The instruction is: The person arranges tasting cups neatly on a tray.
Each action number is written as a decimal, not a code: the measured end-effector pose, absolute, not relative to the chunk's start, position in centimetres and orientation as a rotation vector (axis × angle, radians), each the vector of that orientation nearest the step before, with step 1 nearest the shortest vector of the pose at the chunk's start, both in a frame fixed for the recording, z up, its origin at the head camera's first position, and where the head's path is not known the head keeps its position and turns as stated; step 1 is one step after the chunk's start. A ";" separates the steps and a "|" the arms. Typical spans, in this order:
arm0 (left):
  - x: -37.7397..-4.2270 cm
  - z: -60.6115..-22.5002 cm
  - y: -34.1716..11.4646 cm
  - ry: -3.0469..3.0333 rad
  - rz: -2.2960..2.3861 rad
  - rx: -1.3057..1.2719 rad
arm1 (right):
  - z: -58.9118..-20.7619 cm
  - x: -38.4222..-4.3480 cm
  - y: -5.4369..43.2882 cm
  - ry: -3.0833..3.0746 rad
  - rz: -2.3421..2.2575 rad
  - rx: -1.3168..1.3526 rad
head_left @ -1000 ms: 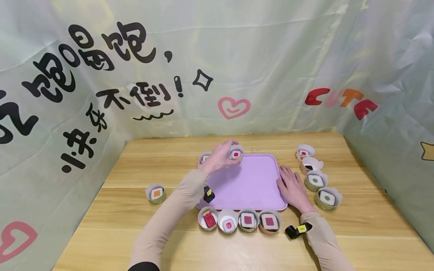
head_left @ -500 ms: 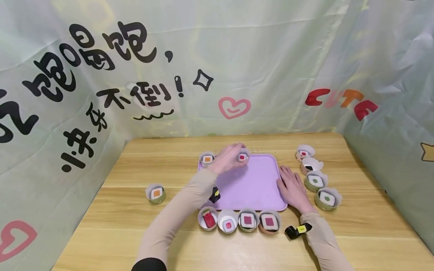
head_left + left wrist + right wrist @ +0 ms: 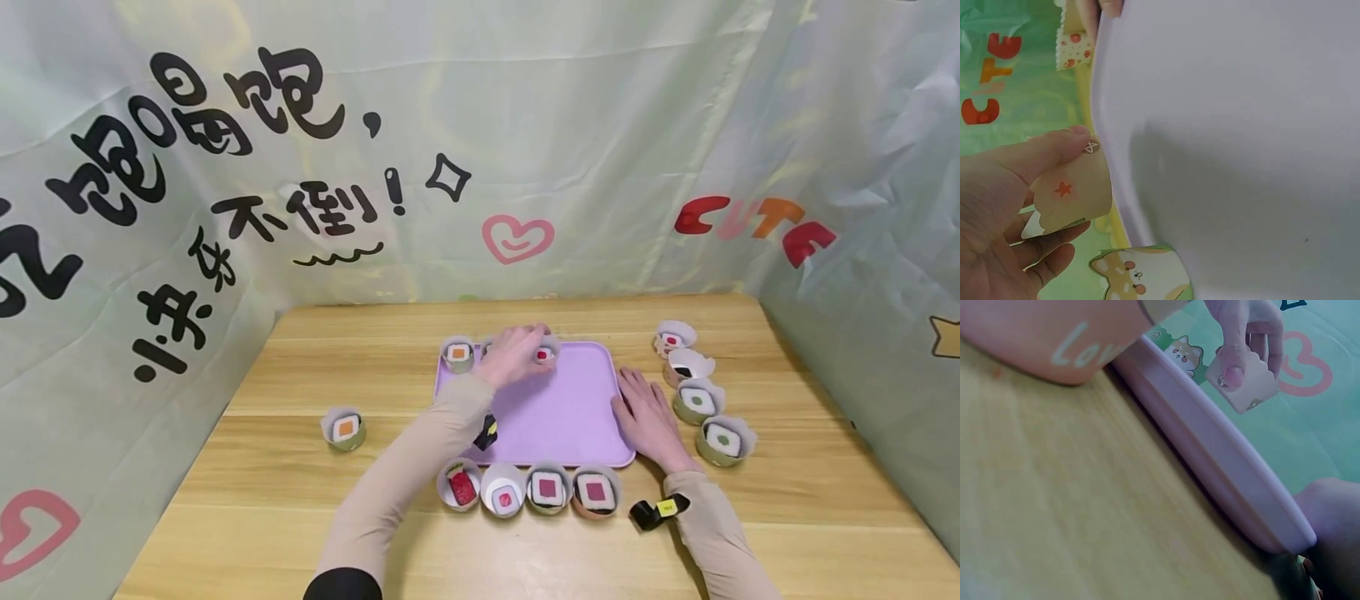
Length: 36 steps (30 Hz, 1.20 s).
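Nearest, four front cups stood in a row on the surface, close along the tray's front rim. Right hand lay at the tray's right rim, fingers straight, grip holding nothing; light pressure there seemed enough to steady it, too much could nudge it. Farther off, left hand had the red-dot cup by the tray's back rim: grip closed to cup width, thumb one side, fingers the other. Base contact unclear. Step in hand looked like positioning that cup; doing it well seemed to call for keeping it level so the roll inside didn't slide, base kept off the raised rim, pinch gentle on a thin-looking wall, release slow. Dog cup sat near it, so fingers needed clearance. Orange-dot cup marked the back-left corner.
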<state>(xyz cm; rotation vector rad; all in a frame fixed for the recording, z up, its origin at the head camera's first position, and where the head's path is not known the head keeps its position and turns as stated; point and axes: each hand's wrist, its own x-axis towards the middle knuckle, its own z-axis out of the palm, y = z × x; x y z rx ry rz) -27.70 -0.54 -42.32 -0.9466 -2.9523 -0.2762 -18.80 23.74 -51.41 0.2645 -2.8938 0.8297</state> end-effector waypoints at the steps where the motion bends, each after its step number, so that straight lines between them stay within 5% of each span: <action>1: -27.7 -42.4 -0.5 -2.949 -0.254 -0.951 | -51.4 -18.8 23.7 -2.893 0.831 0.266; 36: -28.1 -44.0 -1.4 -2.990 -0.190 -0.879 | -51.3 -18.8 23.6 -2.899 0.824 0.263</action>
